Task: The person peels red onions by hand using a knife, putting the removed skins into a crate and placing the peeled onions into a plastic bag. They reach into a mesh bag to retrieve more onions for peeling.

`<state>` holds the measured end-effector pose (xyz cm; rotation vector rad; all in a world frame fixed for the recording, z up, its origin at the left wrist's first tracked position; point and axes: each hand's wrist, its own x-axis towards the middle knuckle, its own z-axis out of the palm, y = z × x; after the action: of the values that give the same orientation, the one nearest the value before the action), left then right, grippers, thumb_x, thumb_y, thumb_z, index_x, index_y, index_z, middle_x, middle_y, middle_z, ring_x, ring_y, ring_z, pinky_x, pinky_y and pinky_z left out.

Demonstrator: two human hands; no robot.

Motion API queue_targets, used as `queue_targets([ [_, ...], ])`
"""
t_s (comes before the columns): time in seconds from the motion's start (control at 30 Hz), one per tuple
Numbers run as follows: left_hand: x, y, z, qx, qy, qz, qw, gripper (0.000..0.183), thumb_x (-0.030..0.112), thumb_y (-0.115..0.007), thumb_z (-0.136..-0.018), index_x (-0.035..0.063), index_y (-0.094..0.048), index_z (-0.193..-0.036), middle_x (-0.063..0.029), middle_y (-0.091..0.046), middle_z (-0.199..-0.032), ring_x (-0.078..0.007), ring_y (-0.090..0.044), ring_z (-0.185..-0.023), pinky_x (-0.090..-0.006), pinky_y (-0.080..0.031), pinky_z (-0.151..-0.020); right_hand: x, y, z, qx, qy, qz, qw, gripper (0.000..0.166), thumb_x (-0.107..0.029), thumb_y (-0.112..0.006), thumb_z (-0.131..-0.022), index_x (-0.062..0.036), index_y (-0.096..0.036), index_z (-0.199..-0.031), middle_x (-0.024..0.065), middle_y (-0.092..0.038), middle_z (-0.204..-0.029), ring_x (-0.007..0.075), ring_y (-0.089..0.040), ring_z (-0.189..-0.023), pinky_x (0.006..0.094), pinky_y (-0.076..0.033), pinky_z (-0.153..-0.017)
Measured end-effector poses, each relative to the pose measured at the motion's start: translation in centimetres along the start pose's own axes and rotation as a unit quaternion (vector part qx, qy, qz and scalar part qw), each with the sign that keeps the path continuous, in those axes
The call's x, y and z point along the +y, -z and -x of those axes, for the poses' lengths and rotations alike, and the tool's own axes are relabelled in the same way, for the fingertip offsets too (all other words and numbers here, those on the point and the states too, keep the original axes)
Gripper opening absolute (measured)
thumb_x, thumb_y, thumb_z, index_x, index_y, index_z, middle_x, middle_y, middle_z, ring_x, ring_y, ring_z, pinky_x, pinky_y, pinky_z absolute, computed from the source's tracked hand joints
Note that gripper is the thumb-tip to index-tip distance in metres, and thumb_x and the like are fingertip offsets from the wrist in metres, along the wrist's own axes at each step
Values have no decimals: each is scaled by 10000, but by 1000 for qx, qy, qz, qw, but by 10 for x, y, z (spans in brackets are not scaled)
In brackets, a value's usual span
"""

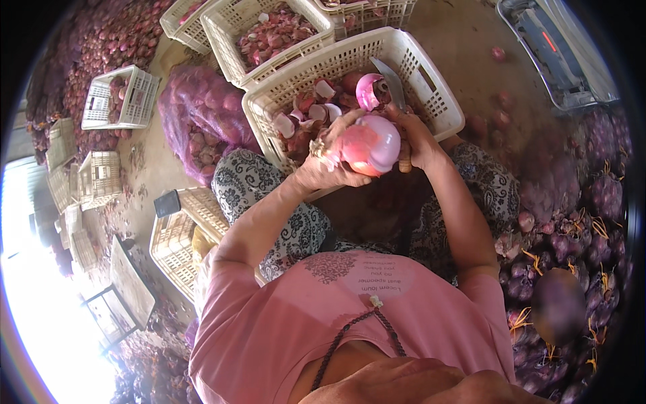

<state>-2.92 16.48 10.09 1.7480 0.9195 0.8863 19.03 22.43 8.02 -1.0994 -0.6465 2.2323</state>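
A red onion (371, 146), its outer skin partly off and a glossy pale-pink layer bare, rests in my left hand (323, 171). Dry roots or neck stick out on its left side. My right hand (416, 134) grips a knife by its wooden handle (405, 164), close to the onion's right side. The knife's curved metal blade (391, 83) points away from me. By the blade is a curled strip of pink onion skin (369, 92). Below both hands stands a white plastic crate (303, 76) holding onion peels (318, 108), between my knees.
Another crate (222, 45) of peels adjoins ahead. Left are a purple mesh sack of onions (202, 111) and a small crate (144, 96). An empty-looking crate (171, 242) stands by my left thigh. Bagged onions (565, 242) lie right; a metal-framed scale-like device (550, 50) is ahead right.
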Motion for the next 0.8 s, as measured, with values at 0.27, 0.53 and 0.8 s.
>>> queue_targets([
  [0.27,-38,-5,7,64,-60,-189,978,987,312,-883,-598,-6,-375,-1382,-225,-367,-1381,-387,-421,-1253,-420,-319,-1092,-19,-17,16,37,113,81,990,281,-255,-730,-833,-24,-626,-955,20,-601,-669,74,-475,-408,227,-337,-325],
  [0.53,-63,-22,2,-6,165,287,944,1235,458,-855,-656,18,-52,-1485,-132,-442,-1347,-208,-490,-1183,-349,-463,-942,3,-22,1,111,296,342,885,283,-183,-760,-793,0,-639,-972,3,-612,-742,47,-507,-613,235,-427,-538],
  [0.8,-55,-22,-4,34,236,266,934,992,329,-834,-701,-43,-254,-1415,-171,-418,-1350,-248,-422,-1239,-352,-395,-1029,8,-22,7,146,342,447,814,333,-172,-785,-761,20,-607,-966,93,-678,-832,191,-630,-749,356,-504,-701],
])
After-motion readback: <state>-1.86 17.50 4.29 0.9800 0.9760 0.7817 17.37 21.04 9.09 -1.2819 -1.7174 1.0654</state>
